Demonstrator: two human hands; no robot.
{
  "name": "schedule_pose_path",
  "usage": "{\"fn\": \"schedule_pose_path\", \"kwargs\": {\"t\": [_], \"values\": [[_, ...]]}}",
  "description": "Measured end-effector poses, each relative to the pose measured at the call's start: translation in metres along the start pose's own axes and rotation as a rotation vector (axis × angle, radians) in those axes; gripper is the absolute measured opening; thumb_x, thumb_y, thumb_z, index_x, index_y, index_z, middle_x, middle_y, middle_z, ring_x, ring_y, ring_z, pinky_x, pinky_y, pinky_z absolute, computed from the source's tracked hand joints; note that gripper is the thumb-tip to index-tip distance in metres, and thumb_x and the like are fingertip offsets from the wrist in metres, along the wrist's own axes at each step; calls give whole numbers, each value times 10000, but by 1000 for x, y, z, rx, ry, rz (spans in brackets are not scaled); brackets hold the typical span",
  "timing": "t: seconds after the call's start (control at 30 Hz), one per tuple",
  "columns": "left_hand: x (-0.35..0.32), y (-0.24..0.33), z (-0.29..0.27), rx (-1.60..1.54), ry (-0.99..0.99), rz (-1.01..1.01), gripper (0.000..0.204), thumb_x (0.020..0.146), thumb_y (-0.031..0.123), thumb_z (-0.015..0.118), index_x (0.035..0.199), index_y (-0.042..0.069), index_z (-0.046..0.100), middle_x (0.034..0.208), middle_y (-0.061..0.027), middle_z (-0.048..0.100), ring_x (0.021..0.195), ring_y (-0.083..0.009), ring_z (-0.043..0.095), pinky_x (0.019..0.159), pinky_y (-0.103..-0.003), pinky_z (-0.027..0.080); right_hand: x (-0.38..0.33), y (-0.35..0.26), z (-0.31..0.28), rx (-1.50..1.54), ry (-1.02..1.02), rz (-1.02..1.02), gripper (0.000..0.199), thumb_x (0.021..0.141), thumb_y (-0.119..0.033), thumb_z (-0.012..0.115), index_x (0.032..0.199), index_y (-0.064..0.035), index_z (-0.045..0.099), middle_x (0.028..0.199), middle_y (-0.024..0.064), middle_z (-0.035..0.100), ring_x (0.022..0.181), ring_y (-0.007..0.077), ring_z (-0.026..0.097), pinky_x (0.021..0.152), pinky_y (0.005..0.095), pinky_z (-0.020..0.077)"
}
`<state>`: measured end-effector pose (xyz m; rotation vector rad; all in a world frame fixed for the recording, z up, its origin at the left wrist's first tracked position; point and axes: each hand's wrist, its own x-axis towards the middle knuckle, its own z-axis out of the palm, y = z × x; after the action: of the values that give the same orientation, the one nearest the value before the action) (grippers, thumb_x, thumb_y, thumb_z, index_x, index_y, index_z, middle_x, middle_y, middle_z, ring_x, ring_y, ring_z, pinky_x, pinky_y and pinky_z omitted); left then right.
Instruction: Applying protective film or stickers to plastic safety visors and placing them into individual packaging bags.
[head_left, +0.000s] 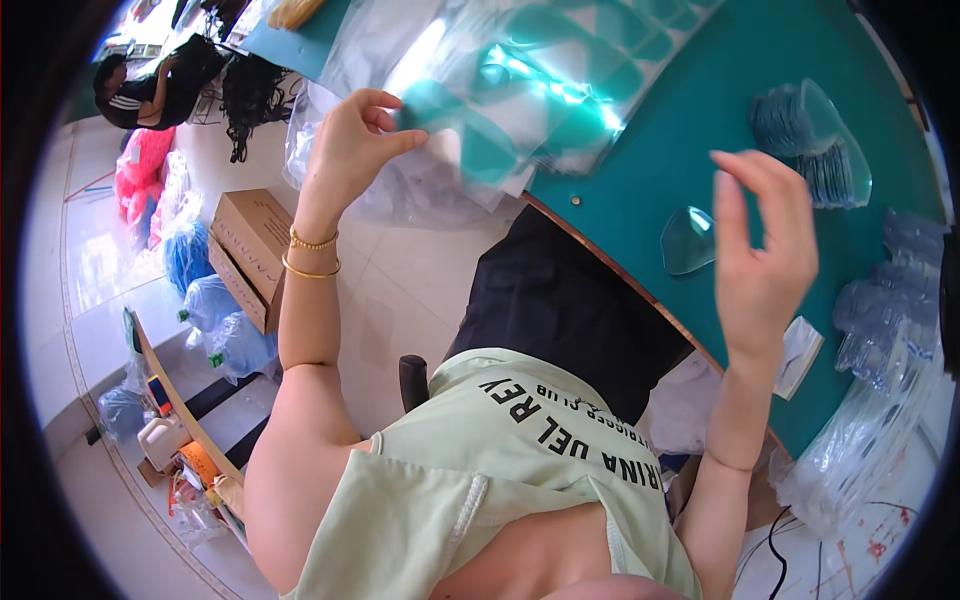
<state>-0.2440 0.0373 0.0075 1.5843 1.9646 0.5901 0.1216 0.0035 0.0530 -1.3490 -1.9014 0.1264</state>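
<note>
My left hand [350, 145] is raised at the near left edge of a pile of clear plastic sheets [530, 90] with teal showing through. Its thumb and bent fingers are apart, and I see nothing gripped between them. Over the teal table [620, 215], my right hand [765, 235] hovers with bent fingers, a small gap between thumb and index tip. Just left of it lies a curved clear lens-shaped piece [688, 241], partly hidden by the hand. Beyond that hand stand two stacks of similar clear pieces [835, 175].
Clear plastic packaging [890, 300] heaps along the table's right side, near a small white box [799, 357]. A cardboard box [250, 245] and bagged goods [215, 310] sit on the floor at left. Another person [135, 95] works at the far left.
</note>
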Motion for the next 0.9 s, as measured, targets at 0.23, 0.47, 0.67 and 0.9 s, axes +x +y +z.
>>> {"fn": "schedule_pose_path", "kwargs": {"t": [0.23,0.47,0.67,0.9], "values": [[-12,17,-2,-8,19,76,321,752,161,831,1035,63,717,878,25,604,732,-67,538,653,-226,463,18,-38,119,-3,-366,-339,558,866,-303,740,1341,-55,583,1437,148,543,1341,328,496,1086,413,434],[-22,-14,-15,-165,160,-29,300,909,269,720,1054,6,713,819,-30,660,696,-84,577,635,-252,482,16,-23,129,-46,-388,-385,495,849,-292,753,1296,-111,639,1387,81,602,1311,254,547,1047,379,484],[-31,10,-13,-672,-270,-19,323,1023,274,594,996,-29,703,813,-19,664,705,-64,588,628,-212,481,19,-17,116,25,-419,-342,511,817,-194,782,1306,-141,643,1364,64,621,1303,272,555,1019,379,506],[-30,37,8,-886,-309,144,188,971,167,678,985,-18,708,827,-21,677,722,-64,612,671,-207,513,36,-61,74,180,-301,-145,464,768,-246,851,1167,-62,703,977,85,701,840,214,661,715,303,538]]}}
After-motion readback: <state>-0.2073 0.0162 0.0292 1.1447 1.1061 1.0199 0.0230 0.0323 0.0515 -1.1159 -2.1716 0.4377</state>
